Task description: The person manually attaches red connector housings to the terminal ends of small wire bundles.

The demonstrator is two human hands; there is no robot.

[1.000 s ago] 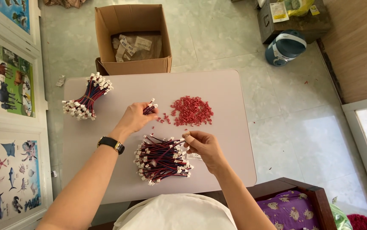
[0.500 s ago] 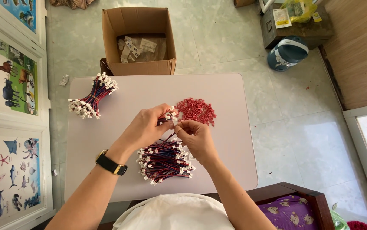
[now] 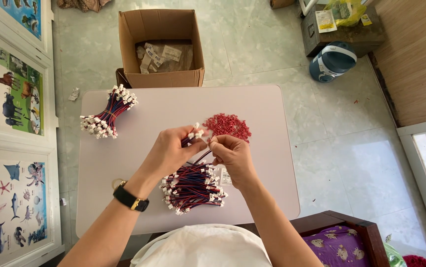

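A: What do I see at the centre of the view?

B: A short wire lead with white connectors (image 3: 196,134), held above the middle of the table (image 3: 272,188). My left hand (image 3: 171,151) is closed round it, pinching the connector end between thumb and fingers. My right hand (image 3: 230,154) is curled shut just beside it, fingertips meeting the same lead; whether it also pinches a red piece I cannot tell.

A: Why are the hands held so close?

B: I judge that the small parts need both sets of fingertips brought together, raised clear of the surface.

A: And around them?

B: Just beyond the right hand lies a pile of small red pieces (image 3: 227,126), near enough to pick from. Nearer to me, under the wrists, is a loose heap of red, blue and black leads (image 3: 193,188), with a small white label at its right. A tied bundle of the same leads (image 3: 108,112) sits apart at the far left corner. Beyond the table's far edge an open cardboard box (image 3: 161,47) stands on the floor.
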